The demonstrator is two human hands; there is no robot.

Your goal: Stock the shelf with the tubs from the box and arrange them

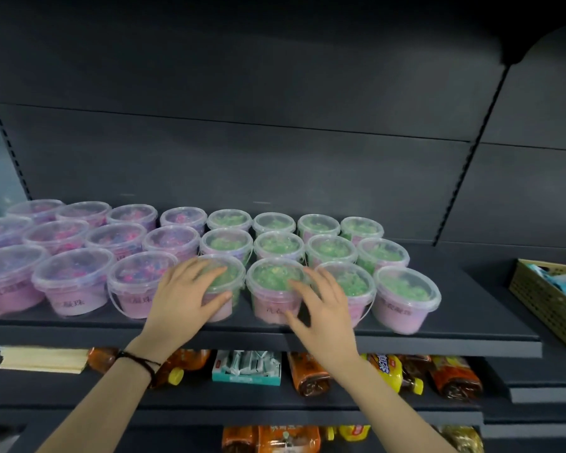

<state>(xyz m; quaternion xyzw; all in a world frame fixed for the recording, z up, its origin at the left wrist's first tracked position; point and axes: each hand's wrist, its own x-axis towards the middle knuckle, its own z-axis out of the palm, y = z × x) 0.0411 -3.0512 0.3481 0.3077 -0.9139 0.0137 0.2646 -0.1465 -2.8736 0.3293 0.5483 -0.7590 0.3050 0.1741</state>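
- Three rows of tubs (406, 297) stand on the shelf (477, 308), lilac fill at left and green at right. The box is out of view.
- Left hand (187, 299) rests on a front green tub (221, 310), fingers spread over its lid (235, 274) and thumb against the wall.
- Right hand (321, 308) is at the next two front tubs, fingers straight and spread. Blur hides whether they touch.
- Stage, as judged: stocking looks nearly done, and the front row is being squared up.
- Risk: the front tubs stand near the shelf lip, so a forward pull could drop one onto the bottles (307, 374) below.
- Risk: the tubs stand packed close, so a sideways push on one would likely skew its neighbours.
- Risk: thin bail handles hang at the front and could snag a finger.
- Materials: the tubs are clear thin plastic, round and tapered, with rimmed snap lids; they are probably smooth and slippery.
- The shelf is dark and matte; a perforated olive basket (543, 308) sits at right.
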